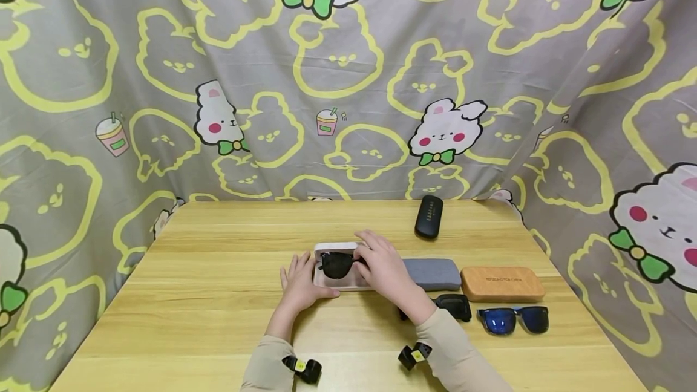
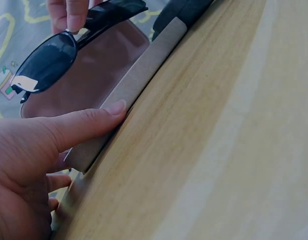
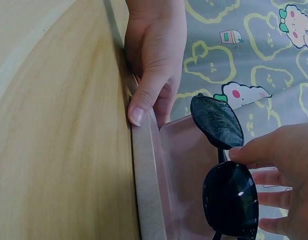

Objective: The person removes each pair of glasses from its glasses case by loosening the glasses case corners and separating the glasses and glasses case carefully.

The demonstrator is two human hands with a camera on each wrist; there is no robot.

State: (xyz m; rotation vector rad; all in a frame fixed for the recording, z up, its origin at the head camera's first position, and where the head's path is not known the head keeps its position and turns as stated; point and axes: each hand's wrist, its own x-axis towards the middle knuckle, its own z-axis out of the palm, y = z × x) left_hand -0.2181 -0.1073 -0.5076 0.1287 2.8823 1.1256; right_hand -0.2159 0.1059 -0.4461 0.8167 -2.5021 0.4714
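While the left hand [image 1: 301, 288] grips a case [image 3: 146, 172], the right [image 1: 385, 266] pinches sunglasses [image 1: 336, 265].

The worktop [image 1: 179, 295] is yellowish wood with grain running across it. Near its middle lies an open case [image 1: 333, 247], pale outside and pinkish inside. Farther back, to the right, a black case [image 1: 429, 216] lies near the far edge. A blue-grey case [image 1: 435, 274] sits just beside an orange-brown case [image 1: 503, 284]. In front of these lie black sunglasses [image 1: 456, 306], partly hidden, and blue-lensed sunglasses [image 1: 513, 320] near the right edge.
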